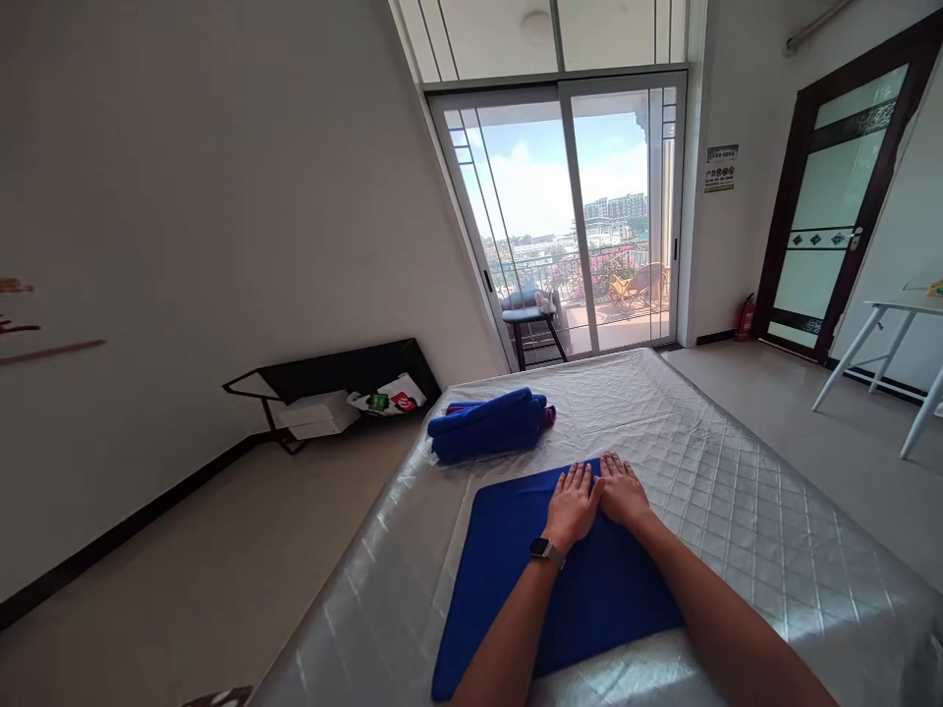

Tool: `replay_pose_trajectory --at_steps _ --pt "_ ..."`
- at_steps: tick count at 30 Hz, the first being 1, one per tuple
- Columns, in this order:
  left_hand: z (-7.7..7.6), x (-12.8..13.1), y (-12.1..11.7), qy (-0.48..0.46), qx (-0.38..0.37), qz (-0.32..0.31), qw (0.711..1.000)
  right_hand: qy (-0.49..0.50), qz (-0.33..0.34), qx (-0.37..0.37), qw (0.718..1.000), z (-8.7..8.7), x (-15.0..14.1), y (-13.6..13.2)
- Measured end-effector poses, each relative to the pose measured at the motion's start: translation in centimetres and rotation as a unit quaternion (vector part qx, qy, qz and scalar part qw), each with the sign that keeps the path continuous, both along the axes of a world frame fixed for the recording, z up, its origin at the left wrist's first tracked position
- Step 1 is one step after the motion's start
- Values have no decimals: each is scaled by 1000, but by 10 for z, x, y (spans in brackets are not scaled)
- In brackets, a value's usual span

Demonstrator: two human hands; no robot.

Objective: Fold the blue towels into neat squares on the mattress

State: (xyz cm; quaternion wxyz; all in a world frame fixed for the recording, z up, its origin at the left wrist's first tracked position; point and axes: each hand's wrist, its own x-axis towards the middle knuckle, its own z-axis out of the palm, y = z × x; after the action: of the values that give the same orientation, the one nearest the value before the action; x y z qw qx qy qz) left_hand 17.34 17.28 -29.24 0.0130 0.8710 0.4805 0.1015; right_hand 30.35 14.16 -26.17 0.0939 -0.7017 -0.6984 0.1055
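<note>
A blue cloth (501, 560) lies flat on the mattress (707, 452) in front of me. My left hand (573, 506) rests palm down on its far part, fingers stretched out, with a watch on the wrist. Beside it my right hand (623, 489) also lies flat, at the cloth's far right corner, fingers extended. The thumbs of both hands meet or nearly meet. Beyond the cloth, to the left, is a pile of rolled or folded blue cloths (486, 427) with a purple one (549, 416) showing at its end.
Left of the mattress, a low black rack (346, 368) holds a white box (316, 412) and a printed bag (390, 395). A stool (530, 316) stands by the sliding glass door (579, 226). A white table (906, 300) and a red fire extinguisher (746, 319) are at right.
</note>
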Motion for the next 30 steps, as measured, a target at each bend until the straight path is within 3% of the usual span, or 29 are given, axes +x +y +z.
replay_pose_trajectory --at_steps 8,11,20,30 --pt "9 -147 12 13 -36 185 982 18 -12 -3 1000 7 -4 -3" --pt "8 -175 12 1 -58 214 975 6 -13 -9 1000 8 -3 -3" --pt "18 -169 5 -10 -98 220 971 -17 -4 -11 1000 11 -1 -7" --pt "16 -172 8 -16 -92 215 972 -30 1 -29 999 10 3 -6"
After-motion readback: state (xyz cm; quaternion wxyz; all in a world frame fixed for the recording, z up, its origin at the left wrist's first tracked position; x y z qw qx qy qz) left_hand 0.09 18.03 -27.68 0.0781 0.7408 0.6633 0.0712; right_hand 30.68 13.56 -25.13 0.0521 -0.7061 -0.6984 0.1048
